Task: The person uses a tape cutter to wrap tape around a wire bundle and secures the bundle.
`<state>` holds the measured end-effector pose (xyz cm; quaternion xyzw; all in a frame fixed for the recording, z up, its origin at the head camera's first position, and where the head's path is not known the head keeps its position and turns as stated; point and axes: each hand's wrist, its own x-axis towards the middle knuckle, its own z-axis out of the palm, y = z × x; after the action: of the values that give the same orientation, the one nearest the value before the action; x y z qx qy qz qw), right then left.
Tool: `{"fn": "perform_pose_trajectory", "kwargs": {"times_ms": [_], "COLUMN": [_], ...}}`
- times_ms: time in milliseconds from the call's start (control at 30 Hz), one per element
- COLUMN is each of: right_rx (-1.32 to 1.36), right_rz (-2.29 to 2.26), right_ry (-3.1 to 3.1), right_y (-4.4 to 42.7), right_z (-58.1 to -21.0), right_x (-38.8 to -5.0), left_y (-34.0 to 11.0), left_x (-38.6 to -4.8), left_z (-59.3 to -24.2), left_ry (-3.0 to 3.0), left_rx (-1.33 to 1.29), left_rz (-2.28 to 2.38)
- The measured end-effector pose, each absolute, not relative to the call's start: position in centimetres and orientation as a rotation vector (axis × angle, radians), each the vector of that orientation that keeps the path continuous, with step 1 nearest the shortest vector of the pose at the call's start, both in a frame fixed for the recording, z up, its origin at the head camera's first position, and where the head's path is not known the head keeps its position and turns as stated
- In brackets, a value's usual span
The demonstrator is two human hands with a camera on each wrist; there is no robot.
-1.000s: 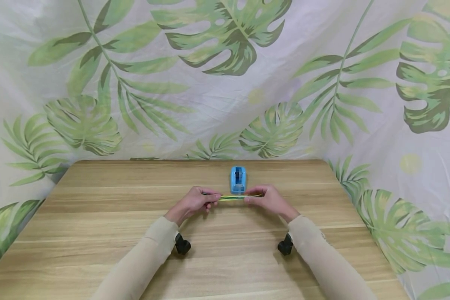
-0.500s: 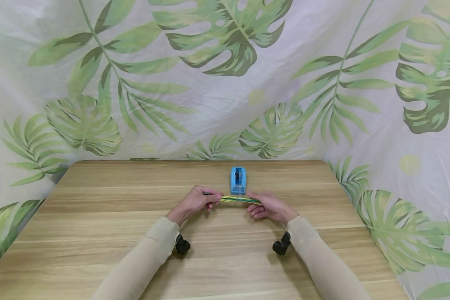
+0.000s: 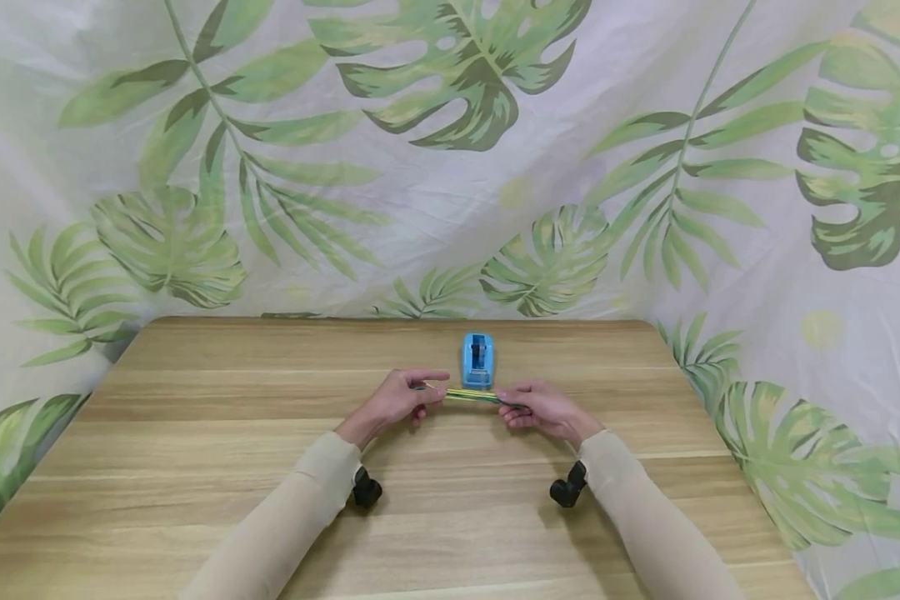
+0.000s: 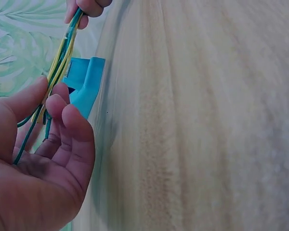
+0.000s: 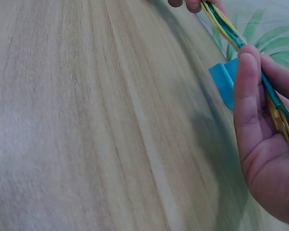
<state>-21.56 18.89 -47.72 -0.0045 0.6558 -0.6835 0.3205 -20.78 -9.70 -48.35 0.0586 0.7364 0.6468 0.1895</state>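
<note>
A thin bundle of green and yellow wires is stretched level between both hands, in front of a blue tape dispenser. My left hand pinches its left end between thumb and fingers, with the index finger held out straight; loose green ends cross the palm in the left wrist view. On the other side my right hand grips the bundle, whose tail of wire ends runs over the palm in the right wrist view. A shiny band, seemingly clear tape, wraps the wires close to the right fingers.
The wooden table spreads out under both arms. A leaf-patterned curtain hangs behind its back edge and along the sides. Black wrist cameras hang below the sleeves.
The right hand has turned and shifted its hold, its fingers now under the bundle. The left index finger has straightened out. The dispenser stays in place.
</note>
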Motion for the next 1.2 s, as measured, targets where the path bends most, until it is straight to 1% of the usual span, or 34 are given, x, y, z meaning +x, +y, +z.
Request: {"fn": "perform_pose_trajectory", "kwargs": {"times_ms": [267,433,733,1067,1200], "right_rx": [-0.036,-0.103,-0.216,-0.265,-0.34], "right_rz": [-1.795,-1.806,-1.785,-1.705,-1.628], "right_ry": [1.757,1.794,1.909,2.115,2.213], "right_y": [19.22,19.32,19.39,19.19,19.17], "right_z": [-47.59,-47.75,-47.77,-47.78,-47.72], "right_x": [-21.79,-22.02,-22.11,-22.13,-22.17], "left_y": [-9.49,-9.47,-9.24,-9.13,-9.15], "left_x": [-20.72,-20.67,-20.59,-20.75,-20.77], "left_z": [-48.08,-47.84,-47.32,-47.81,-47.96], "left_ry": [2.025,1.927,1.863,1.874,1.873], "left_rx": [0.074,0.021,-0.022,-0.026,-0.049], "left_rz": [1.746,1.757,1.749,1.763,1.806]}}
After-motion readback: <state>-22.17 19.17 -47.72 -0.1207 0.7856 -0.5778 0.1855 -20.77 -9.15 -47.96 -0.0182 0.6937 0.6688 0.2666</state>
